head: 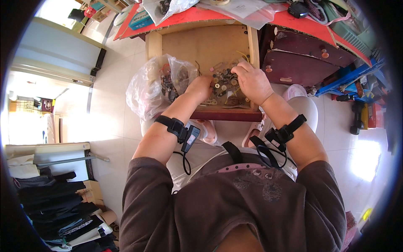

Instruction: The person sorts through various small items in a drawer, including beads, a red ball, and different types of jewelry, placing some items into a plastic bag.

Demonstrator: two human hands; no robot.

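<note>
An open wooden drawer (204, 41) lies before me, with buttons (224, 87) and other small odds and ends spread over its front right part. At the left edge of that pile is my left hand (201, 88), its fingertips hidden among the pieces. My right hand (252, 78) is over the right side of the pile, fingers bent, near a yellow strand; whether it pinches anything is unclear. A clear plastic bag (141, 85) holding dark small items and some reddish wire sits over the drawer's left side, touching or close to my left forearm.
Above the drawer, the red tabletop (201, 15) carries plastic bags, a teal box (140, 19) and a roll of tape. A dark red cabinet with small knobs (325, 53) stands right of the drawer. My knees are below its front edge. Folded dark clothes (53, 201) lie at lower left.
</note>
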